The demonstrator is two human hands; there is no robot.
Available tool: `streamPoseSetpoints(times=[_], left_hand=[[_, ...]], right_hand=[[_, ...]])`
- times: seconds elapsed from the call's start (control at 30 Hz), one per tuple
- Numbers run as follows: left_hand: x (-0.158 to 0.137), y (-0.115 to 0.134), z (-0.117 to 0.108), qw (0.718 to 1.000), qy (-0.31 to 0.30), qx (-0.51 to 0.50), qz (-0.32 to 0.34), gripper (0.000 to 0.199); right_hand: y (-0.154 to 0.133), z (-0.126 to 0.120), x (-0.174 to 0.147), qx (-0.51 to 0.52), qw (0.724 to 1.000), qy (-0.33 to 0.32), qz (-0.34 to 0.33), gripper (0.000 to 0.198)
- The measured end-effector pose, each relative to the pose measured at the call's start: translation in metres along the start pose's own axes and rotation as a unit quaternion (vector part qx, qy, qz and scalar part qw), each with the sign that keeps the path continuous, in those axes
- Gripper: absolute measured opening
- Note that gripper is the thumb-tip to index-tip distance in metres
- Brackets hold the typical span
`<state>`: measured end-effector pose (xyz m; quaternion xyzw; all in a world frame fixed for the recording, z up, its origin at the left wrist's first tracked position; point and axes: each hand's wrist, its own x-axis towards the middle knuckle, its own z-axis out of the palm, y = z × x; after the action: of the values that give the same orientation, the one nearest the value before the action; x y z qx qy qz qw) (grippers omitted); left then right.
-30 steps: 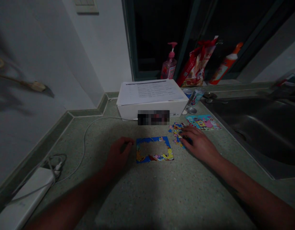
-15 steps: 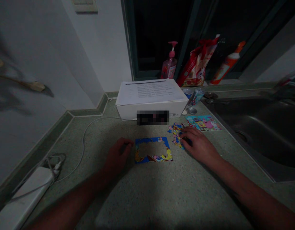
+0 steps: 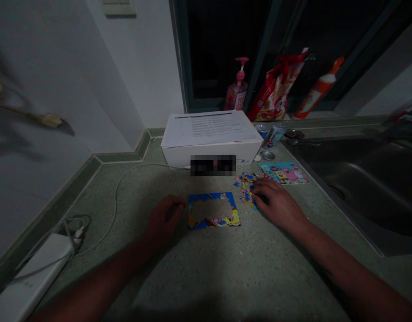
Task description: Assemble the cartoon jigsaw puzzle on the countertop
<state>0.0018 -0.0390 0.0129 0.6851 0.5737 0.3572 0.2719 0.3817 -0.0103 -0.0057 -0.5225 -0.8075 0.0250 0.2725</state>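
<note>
On the counter lies a puzzle border (image 3: 230,201), a rectangle of joined blue and yellow pieces around a bare middle. Just off its left edge is my left hand (image 3: 164,217), closed, thumb and forefinger meeting at the tips; whatever it pinches, if anything, cannot be made out. To the right of the border is a heap of loose jigsaw pieces (image 3: 245,179). My right hand (image 3: 276,199) rests at the heap's right side, fingers curved and thumb apart from them, covering some pieces. Behind that hand lies a colourful cartoon picture card (image 3: 286,172).
A white box (image 3: 179,154) with printed paper (image 3: 209,127) on top stands behind the puzzle. A can (image 3: 275,135) and round lids (image 3: 268,155) sit beside it. A sink (image 3: 360,179) is at right. A white cable (image 3: 116,197) runs to a power strip (image 3: 41,264) at left.
</note>
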Motion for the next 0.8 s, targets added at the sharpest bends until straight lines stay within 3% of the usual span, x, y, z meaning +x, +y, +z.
streamPoseSetpoints(times=[0.8], left_hand=[[-0.0049, -0.0004, 0.0021, 1.0, -0.001, -0.003, 0.03, 0.018]], right_hand=[[0.0044, 0.002, -0.0013, -0.013, 1.0, 0.009, -0.015, 0.014]])
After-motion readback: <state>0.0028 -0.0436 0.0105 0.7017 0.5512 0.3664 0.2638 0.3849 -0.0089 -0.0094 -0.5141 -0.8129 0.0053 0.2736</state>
